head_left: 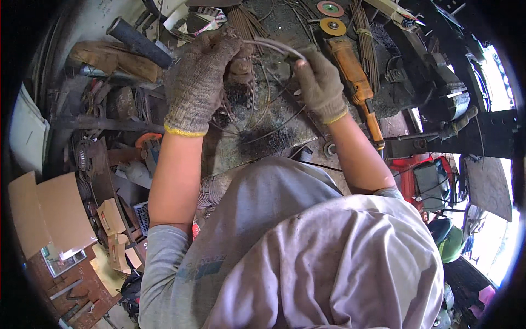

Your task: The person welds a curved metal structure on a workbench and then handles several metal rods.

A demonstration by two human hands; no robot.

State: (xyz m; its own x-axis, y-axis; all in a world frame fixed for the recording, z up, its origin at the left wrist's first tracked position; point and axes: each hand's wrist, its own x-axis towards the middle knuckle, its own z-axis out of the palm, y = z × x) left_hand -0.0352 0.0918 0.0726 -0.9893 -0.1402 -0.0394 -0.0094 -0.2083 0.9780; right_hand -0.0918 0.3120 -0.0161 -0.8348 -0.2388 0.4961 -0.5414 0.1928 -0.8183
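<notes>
A curved grey strand (285,46) is spanning the space between two gloved hands, to the left of an orange power tool (353,74) that is lying on the counter (304,145). The right hand (320,85), just beside the tool's left edge, is pinching the strand's near end between thumb and fingers, and one bare fingertip is poking through the knitted glove. The left hand (197,82), well to the left of the tool, is closing its fingers around the strand's other end; what lies inside that fist is hidden. Between the hands the strand is bowing slightly and appearing doubled toward the left hand. Loose thin wires (267,104) are looping left of the tool, below the strand in view, and a dark granular heap (268,141) is spreading left of the tool's handle end. A yellow disc (332,26) is sitting at the tool's far end, with a pink disc (330,8) lying just beyond it. A tied bundle of thin rods (366,52) is resting along the tool's right side.
</notes>
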